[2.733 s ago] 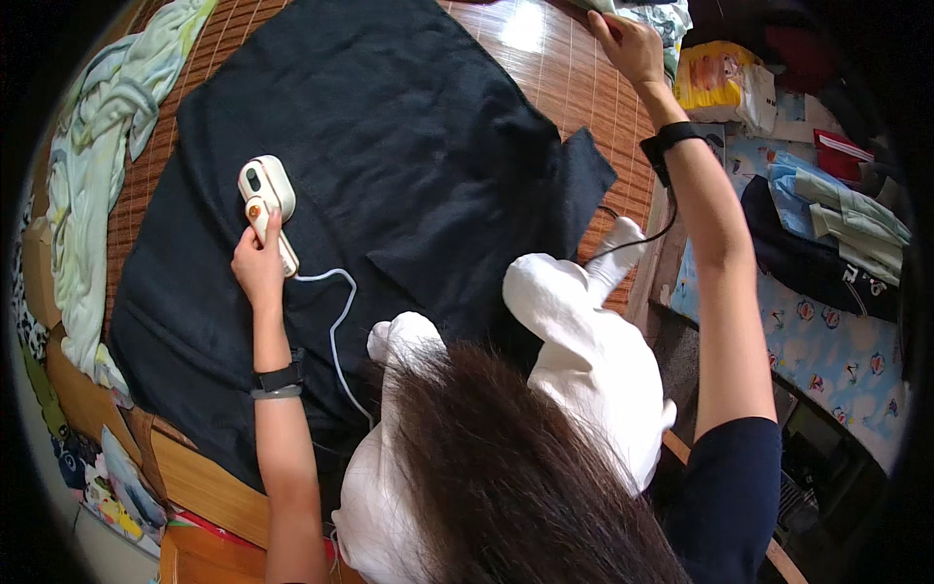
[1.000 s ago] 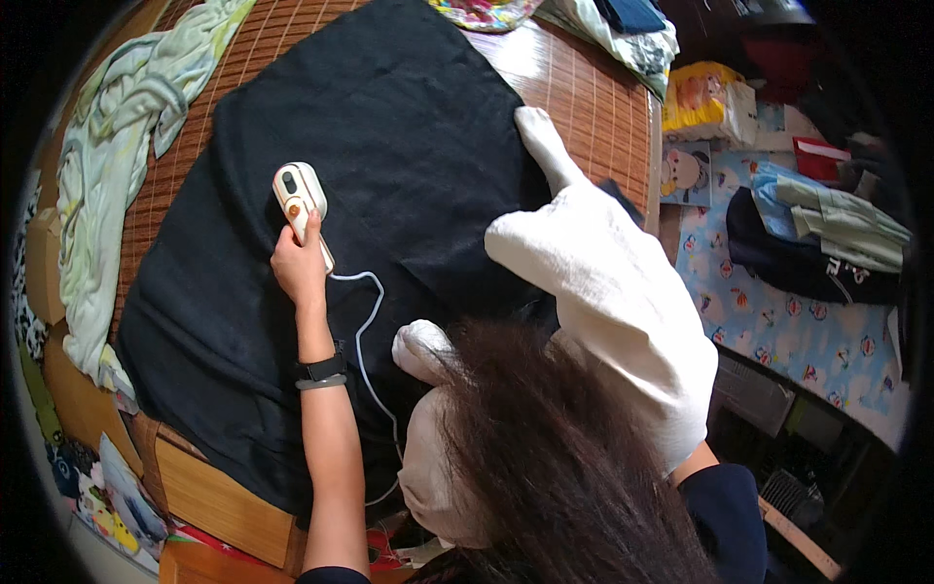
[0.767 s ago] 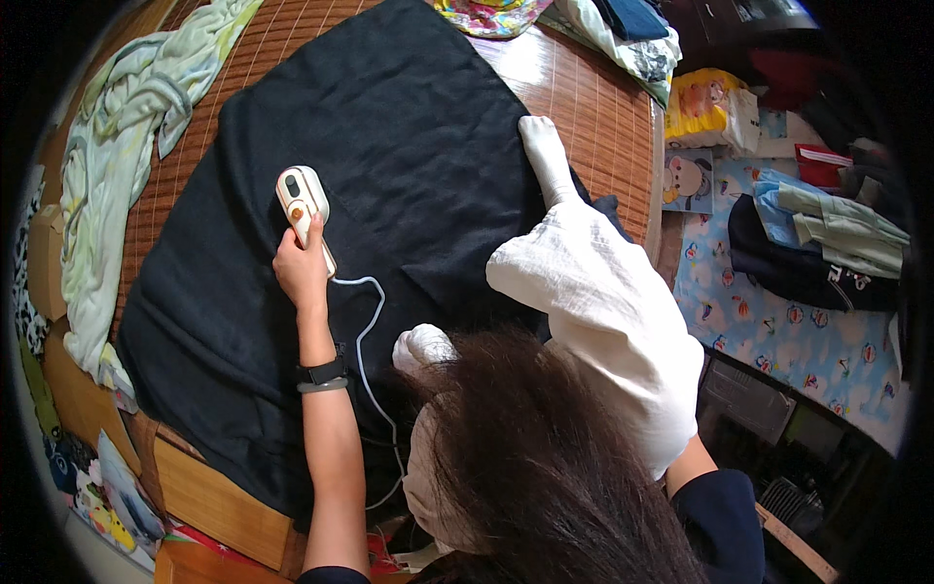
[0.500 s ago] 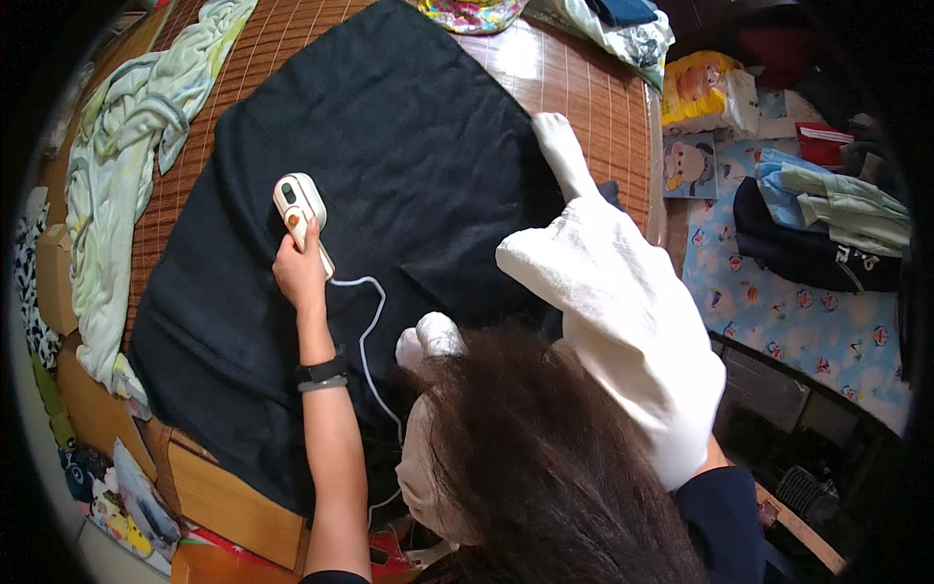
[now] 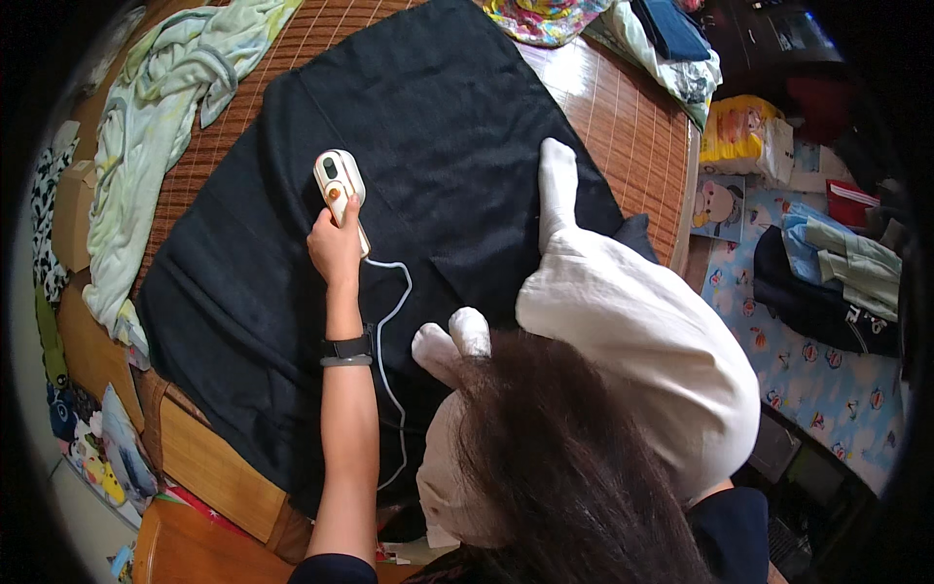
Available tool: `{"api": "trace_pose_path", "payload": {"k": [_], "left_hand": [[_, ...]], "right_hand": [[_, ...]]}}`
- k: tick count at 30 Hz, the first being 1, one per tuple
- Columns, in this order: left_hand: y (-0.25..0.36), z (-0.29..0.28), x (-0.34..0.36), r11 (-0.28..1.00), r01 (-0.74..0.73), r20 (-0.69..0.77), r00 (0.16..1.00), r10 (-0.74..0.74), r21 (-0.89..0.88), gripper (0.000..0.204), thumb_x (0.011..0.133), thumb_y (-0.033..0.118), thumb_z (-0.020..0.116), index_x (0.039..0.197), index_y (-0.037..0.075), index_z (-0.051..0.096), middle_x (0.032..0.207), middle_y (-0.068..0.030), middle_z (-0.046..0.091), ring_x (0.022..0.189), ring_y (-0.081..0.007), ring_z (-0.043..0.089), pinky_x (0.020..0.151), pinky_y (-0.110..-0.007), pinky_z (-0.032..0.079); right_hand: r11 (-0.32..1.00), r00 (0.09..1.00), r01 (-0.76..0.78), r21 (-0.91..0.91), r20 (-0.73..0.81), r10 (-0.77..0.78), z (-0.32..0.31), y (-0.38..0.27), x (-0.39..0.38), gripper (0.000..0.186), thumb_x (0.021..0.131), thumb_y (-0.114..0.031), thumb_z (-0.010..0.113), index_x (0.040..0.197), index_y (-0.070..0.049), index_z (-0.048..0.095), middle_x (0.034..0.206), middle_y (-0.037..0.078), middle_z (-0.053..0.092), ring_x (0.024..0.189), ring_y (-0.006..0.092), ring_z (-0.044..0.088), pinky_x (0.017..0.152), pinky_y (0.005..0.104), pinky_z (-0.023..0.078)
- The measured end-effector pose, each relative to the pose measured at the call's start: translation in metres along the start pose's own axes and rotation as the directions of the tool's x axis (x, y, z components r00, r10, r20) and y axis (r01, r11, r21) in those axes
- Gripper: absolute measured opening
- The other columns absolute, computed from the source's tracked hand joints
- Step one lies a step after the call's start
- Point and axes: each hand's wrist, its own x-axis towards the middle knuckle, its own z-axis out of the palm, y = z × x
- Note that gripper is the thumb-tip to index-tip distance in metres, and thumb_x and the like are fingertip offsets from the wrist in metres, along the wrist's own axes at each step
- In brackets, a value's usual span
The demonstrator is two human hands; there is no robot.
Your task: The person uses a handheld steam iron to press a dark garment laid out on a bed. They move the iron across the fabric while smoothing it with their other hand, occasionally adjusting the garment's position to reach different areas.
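Note:
My left hand (image 5: 335,243) is closed around the handle of a small white handheld iron (image 5: 342,175) with an orange button and a dark oval window. The iron rests on a large black cloth (image 5: 389,117) spread out before me, which shows some soft creases. From the handle's end a white cord (image 5: 401,389) curves back toward me over the cloth. My right hand is out of sight; only a dark sleeve (image 5: 730,530) and a bit of forearm show at the lower right, beside my white trouser leg.
My white-socked foot (image 5: 557,185) and bent leg lie over the cloth's right part. A pale green blanket (image 5: 161,127) is bunched at the left on the brown mat (image 5: 623,127). Folded clothes (image 5: 837,258) and a yellow package (image 5: 739,131) lie beyond the right edge. Dark hair hides the lower middle.
The whole view has shifted and turned slightly. The iron stays in my left hand at nearly the same place on the cloth. My outstretched foot sits a little further in from the cloth's edge.

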Motion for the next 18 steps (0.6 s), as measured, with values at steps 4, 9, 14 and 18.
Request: {"api": "trace_pose_path", "payload": {"k": [4,9,14,18], "left_hand": [[-0.001,0.000,0.000,0.998,0.046,0.042,0.998,-0.048,0.039,0.060,0.092,0.062,0.068,0.099,0.003,0.077,0.097,-0.0198,0.078,0.092,-0.0402,0.075,0.082,-0.048,0.058],[-0.002,0.000,0.001,1.000,0.004,0.015,1.000,-0.005,0.013,0.060,0.092,0.063,0.067,0.095,0.003,0.076,0.096,-0.0203,0.078,0.091,-0.0406,0.075,0.081,-0.048,0.058],[0.001,-0.003,-0.001,0.999,0.010,0.033,0.999,-0.012,0.034,0.059,0.091,0.062,0.067,0.098,0.003,0.076,0.098,-0.0207,0.078,0.092,-0.0412,0.075,0.082,-0.048,0.059],[0.002,-0.004,-0.001,0.999,0.039,0.048,0.998,-0.040,0.026,0.059,0.092,0.063,0.067,0.096,0.005,0.076,0.097,-0.0213,0.077,0.093,-0.0424,0.074,0.081,-0.051,0.058]], "right_hand": [[0.998,0.998,0.066,-0.017,0.007,-0.066,-0.004,-0.027,0.040,0.010,0.086,-0.005,0.069,0.095,-0.003,0.074,0.076,0.008,0.072,0.073,0.0155,0.068,0.068,0.0336,0.054],[0.992,0.992,0.124,-0.024,0.007,-0.124,0.003,-0.066,0.076,0.010,0.086,-0.005,0.069,0.095,-0.003,0.074,0.076,0.007,0.072,0.072,0.0154,0.067,0.067,0.0335,0.054],[0.989,0.989,0.147,-0.028,0.019,-0.147,0.005,-0.077,0.082,0.010,0.086,-0.005,0.069,0.095,-0.003,0.073,0.076,0.007,0.072,0.072,0.0154,0.067,0.067,0.0334,0.053],[0.990,0.992,0.127,-0.062,0.024,-0.126,-0.005,-0.047,0.050,0.010,0.086,-0.005,0.069,0.094,-0.003,0.073,0.076,0.007,0.072,0.072,0.0153,0.067,0.067,0.0333,0.053]]}}
